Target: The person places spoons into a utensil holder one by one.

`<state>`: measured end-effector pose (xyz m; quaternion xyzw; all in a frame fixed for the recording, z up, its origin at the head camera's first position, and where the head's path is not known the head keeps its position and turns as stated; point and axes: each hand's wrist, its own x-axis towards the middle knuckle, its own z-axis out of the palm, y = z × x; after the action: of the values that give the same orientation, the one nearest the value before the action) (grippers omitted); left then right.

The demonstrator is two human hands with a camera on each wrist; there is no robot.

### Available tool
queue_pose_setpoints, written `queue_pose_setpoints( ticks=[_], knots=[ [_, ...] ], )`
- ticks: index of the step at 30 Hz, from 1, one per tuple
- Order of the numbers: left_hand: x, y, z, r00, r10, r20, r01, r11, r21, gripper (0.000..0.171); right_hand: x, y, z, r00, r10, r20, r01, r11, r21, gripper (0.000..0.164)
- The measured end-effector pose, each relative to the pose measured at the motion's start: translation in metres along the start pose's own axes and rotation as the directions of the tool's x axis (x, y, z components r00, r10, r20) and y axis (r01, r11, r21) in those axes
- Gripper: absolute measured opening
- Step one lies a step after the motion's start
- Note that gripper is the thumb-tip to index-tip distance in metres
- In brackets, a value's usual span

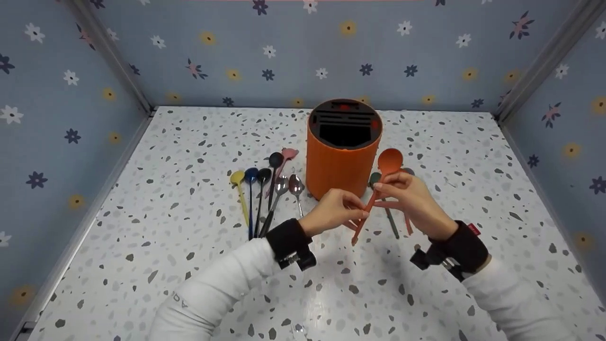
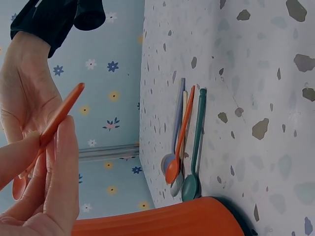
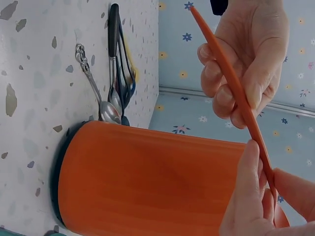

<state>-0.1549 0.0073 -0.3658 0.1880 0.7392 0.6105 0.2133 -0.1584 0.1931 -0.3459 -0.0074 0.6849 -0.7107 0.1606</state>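
Both hands hold an orange spoon [image 1: 390,160] above the table, bowl up and handle slanting down to the left. My left hand [image 1: 337,208] pinches the lower part of its handle between thumb and fingers. Higher up, close below the bowl, the right hand [image 1: 412,199] pinches the handle. In the right wrist view the handle [image 3: 231,73] runs from one hand to the other, and fingers hide part of the bowl. Just behind the hands stands a round orange utensil holder [image 1: 338,166] with a black slotted top [image 1: 344,118].
Left of the holder lie a yellow spoon [image 1: 237,178], a blue spoon [image 1: 251,175], a silver spoon [image 1: 297,184], a pink utensil [image 1: 289,154] and several dark-handled ones. On its right are a green spoon [image 2: 191,187], a smaller orange spoon [image 2: 172,171] and others. Flowered panels enclose the speckled table [image 1: 189,142].
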Motion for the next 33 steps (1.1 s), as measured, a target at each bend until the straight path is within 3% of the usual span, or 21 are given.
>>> queue_pose_setpoints(
  ticks=[12, 23, 33],
  knots=[
    [0.008, 0.027, -0.015, 0.999, -0.020, 0.025, 0.019, 0.999, 0.045, 0.016, 0.002, -0.023, 0.004, 0.998, -0.056, -0.031, 0.056, 0.998, 0.023, 0.024],
    [0.018, 0.051, -0.031, 0.998, 0.055, 0.033, -0.059, 0.991, 0.121, 0.017, 0.013, -0.050, 0.004, 0.995, -0.089, -0.043, 0.093, 0.992, 0.086, 0.021],
    [0.028, 0.071, -0.039, 1.000, -0.026, 0.016, 0.025, 0.998, 0.052, 0.018, 0.024, -0.068, 0.002, 0.994, -0.106, -0.039, 0.111, 0.985, 0.134, 0.021]
  ],
)
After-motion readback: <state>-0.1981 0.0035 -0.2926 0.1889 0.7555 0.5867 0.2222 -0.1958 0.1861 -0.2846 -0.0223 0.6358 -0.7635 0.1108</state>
